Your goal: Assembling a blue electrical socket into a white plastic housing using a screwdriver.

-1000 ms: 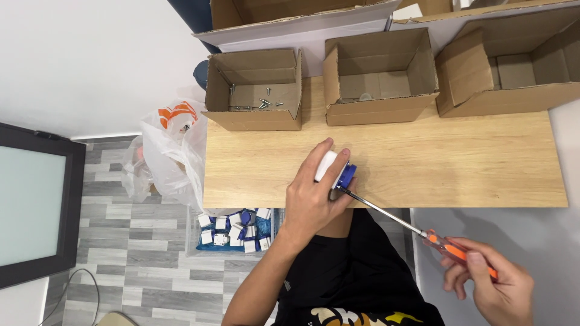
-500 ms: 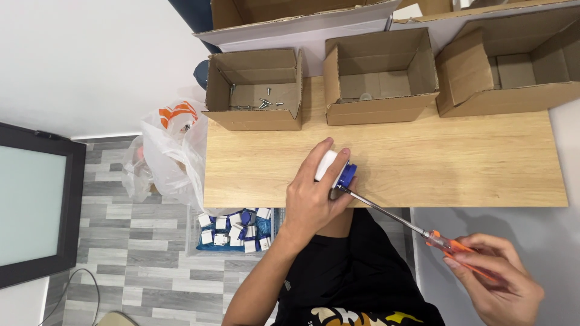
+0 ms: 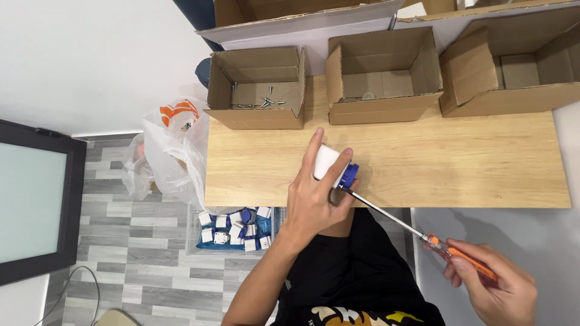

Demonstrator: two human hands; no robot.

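Three open cardboard boxes sit along the far edge of the wooden table: left box with loose screws on its floor, middle box, right box. Beside the table's left edge, a white plastic bag; under the near edge, a bin of small white and blue parts on the grey tile floor. A dark-framed panel stands at far left.

Left hand: forearm comes up from below, wrist straight, palm down at the table's near edge. Fingers and thumb are wrapped around a small white and blue plug-like part, index finger laid along its white top, thumb against the blue end (firm clasp, part resting on the wood).

Right hand: low right, off the table, fingers curled closed around the orange handle of a screwdriver. The shaft runs up-left and its tip meets the blue end of the part, just under the left thumb.

Versus one second ago: left hand, part and shaft angle unchanged. Right hand's fingers have shifted on the handle (grip looks rolled slightly), position otherwise the same.
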